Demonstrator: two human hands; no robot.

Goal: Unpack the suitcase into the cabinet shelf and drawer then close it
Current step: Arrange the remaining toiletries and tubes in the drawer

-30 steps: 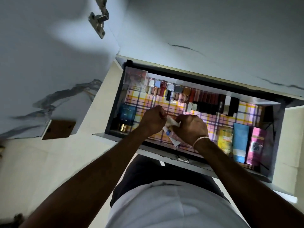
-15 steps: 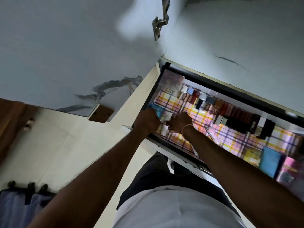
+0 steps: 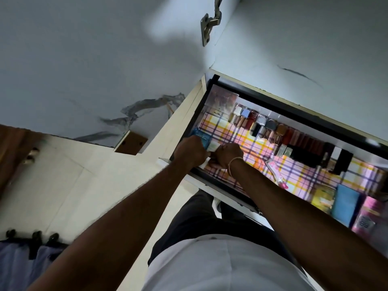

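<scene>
The open drawer [image 3: 294, 106] is lined with plaid paper and holds cosmetics. Both hands are together at its front left corner. My left hand [image 3: 190, 152] and my right hand [image 3: 227, 154] have curled fingers on a small white tube [image 3: 213, 147], which they mostly hide. A blue box [image 3: 201, 137] stands just behind the left hand. A pink tube [image 3: 277, 173] lies loose on the liner right of my right wrist. The suitcase is out of view.
Several small bottles and lipsticks [image 3: 273, 129] line the drawer's back. A yellow jar [image 3: 323, 198], blue box [image 3: 346, 204] and pink box [image 3: 369, 213] fill the right end. The open cabinet door [image 3: 105, 59] with its hinge [image 3: 210, 24] stands left. Hung clothes [image 3: 21, 261] are at lower left.
Both hands moved from the drawer's middle to its front left corner beside the blue box. A pink tube now lies on the liner. My view swung left.
</scene>
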